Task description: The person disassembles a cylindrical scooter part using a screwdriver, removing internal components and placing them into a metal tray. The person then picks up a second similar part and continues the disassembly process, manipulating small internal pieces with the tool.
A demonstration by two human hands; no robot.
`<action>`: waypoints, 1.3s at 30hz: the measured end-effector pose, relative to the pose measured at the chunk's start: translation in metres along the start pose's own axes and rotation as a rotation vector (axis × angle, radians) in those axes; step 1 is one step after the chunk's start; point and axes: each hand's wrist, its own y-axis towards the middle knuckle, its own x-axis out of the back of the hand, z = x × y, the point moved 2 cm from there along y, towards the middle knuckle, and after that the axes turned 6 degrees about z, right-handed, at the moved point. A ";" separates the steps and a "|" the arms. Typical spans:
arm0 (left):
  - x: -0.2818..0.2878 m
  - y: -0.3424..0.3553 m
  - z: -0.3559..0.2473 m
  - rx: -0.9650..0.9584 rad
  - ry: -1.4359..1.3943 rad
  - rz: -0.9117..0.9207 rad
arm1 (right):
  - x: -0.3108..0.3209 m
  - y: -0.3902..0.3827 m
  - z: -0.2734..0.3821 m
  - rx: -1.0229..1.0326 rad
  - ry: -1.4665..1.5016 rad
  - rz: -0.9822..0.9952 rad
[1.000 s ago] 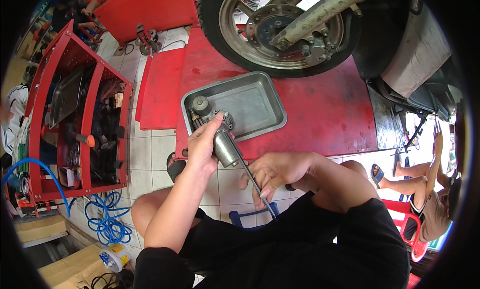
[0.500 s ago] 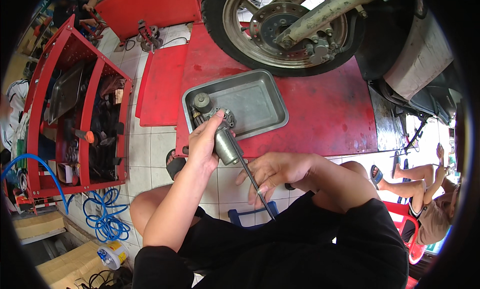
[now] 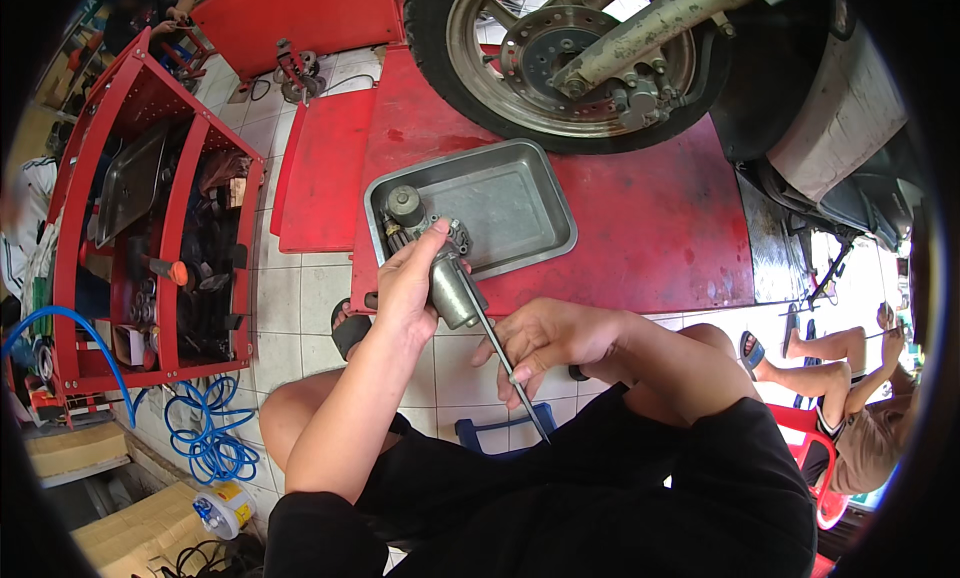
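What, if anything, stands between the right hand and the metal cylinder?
Nothing visible blocks the gap; only the thin rod crosses it, running from beside the metal cylinder in the left hand down past the right hand.

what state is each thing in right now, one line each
left hand: closed around the metal cylinder
metal cylinder: held, tilted
right hand: fingers curled, thumb at the thin rod, grip unclear
thin rod: slanted
tray: upright, uncovered
front wheel: mounted on the fork
blue hose: loosely coiled
red rack: open-fronted, loaded
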 end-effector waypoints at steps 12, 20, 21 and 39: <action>0.002 0.001 0.000 -0.004 0.000 -0.010 | -0.009 0.004 0.000 0.081 0.092 -0.045; 0.002 0.003 0.001 -0.015 0.006 -0.036 | 0.016 0.008 -0.012 0.041 -0.193 -0.114; 0.002 0.003 0.001 -0.014 0.009 -0.034 | 0.015 0.011 -0.018 0.111 -0.113 -0.119; 0.001 0.005 0.000 -0.009 0.026 -0.059 | 0.018 0.006 -0.015 0.108 -0.055 -0.088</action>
